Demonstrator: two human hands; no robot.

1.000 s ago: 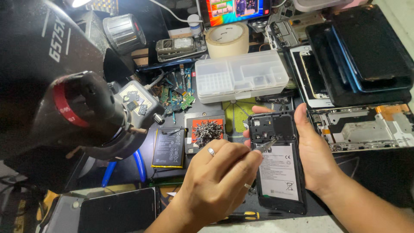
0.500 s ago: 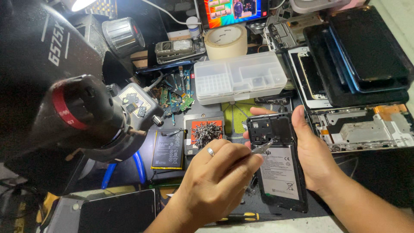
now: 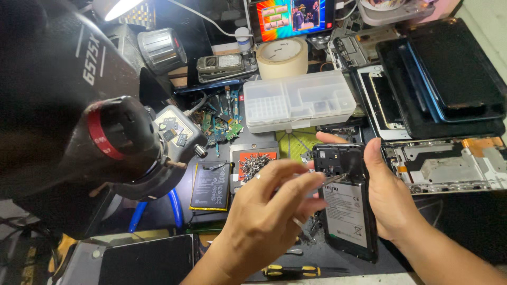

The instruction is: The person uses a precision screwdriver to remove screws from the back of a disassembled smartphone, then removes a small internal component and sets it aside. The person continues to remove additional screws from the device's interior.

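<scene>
My right hand (image 3: 391,200) grips a black phone (image 3: 346,211) with its back cover off, holding it by the right edge and tilted upright. Its battery with a white label fills the lower half, and the dark upper section is exposed. My left hand (image 3: 264,221), with a ring on one finger, pinches a thin metal tool (image 3: 330,181). The tool's tip touches the phone's upper section just above the battery.
A large black microscope (image 3: 79,105) looms at the left. A loose battery (image 3: 210,186), a tray of screws (image 3: 253,163), a clear parts box (image 3: 301,100) and a tape roll (image 3: 282,57) lie behind. Stacked phone parts (image 3: 443,79) and a metal frame (image 3: 449,166) sit right; a screwdriver (image 3: 296,271) lies near.
My left hand has shifted slightly right and the tool's tip has come onto the phone's upper section. My right hand keeps the phone nearly still.
</scene>
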